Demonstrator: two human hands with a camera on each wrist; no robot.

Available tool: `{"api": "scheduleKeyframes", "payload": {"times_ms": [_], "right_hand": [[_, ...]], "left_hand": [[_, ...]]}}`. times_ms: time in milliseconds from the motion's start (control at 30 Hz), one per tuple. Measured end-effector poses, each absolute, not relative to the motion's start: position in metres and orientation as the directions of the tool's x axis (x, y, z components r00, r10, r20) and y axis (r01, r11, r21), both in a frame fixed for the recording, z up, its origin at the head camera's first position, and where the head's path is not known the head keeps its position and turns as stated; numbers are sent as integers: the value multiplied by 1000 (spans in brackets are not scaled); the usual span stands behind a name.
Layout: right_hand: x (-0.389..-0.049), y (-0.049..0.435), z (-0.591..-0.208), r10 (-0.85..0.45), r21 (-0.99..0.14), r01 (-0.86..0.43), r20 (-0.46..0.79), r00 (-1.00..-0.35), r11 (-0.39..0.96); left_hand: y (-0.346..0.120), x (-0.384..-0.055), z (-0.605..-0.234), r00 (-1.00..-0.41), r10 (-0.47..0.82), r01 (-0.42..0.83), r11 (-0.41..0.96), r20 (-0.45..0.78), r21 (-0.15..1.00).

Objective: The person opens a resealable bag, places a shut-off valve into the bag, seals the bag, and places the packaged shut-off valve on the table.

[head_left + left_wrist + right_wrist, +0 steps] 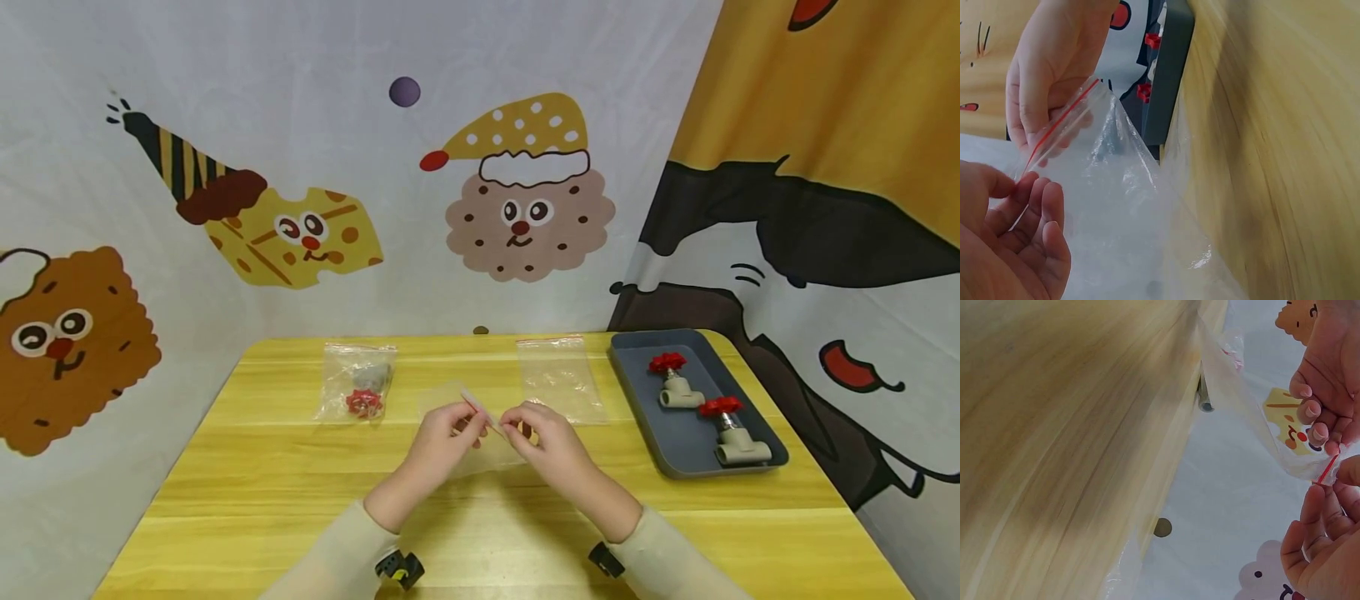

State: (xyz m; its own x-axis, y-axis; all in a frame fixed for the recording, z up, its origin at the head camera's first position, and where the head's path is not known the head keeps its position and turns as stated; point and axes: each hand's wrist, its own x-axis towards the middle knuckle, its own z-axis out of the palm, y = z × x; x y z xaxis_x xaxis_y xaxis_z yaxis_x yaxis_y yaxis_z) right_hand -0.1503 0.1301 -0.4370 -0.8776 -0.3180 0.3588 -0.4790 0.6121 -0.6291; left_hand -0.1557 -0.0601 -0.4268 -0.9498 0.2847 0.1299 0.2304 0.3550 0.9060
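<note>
Between both hands hangs a clear zip-lock bag with a red seal line along its top edge. My left hand pinches that edge between thumb and forefinger. At the other part of the same edge, my right hand pinches the bag with thumb and fingertips. The bag looks flat with nothing inside. In the left wrist view the right hand is above the left hand, with the red line running between them. The right wrist view has the bag stretching away from the fingertips.
A zip-lock bag at the left holds a red-handled valve. Another flat clear bag lies at the back. On the right, a grey tray holds two valves with red handwheels, one farther back, one nearer.
</note>
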Motion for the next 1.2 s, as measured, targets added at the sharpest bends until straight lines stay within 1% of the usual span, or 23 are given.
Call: {"api": "scheduleKeyframes", "payload": {"times_ms": [167,500,667,767,867,1033,1133,1200], "right_hand": [[-151,130,-438,-318,-630,-476,355,-879,613],[-151,127,-437,-280,-620,-481,398,-874,620],[-154,132,-438,-199,-617,-446,428,-882,649],[-156,136,-437,-151,-608,-416,438,-886,677],[-158,139,-438,-157,-556,-424,463,-872,715],[-162,146,-444,-185,-426,-463,548,-816,777],[-165,152,-447,-167,-382,-443,575,-801,811],[-167,156,-448,-147,-374,-421,577,-803,826]], "left_hand": [[-60,-156,-426,-941,292,291,433,173,853],[-61,-154,-422,-939,280,329,556,201,763],[-62,-155,-420,-938,267,341,592,222,730],[-64,-154,-420,-948,249,311,608,197,730],[-65,-153,-419,-956,248,283,632,158,721],[-65,-152,-420,-958,266,262,678,103,687],[-67,-153,-420,-961,265,245,697,76,674],[-69,-153,-421,-963,259,238,709,68,664]]}}
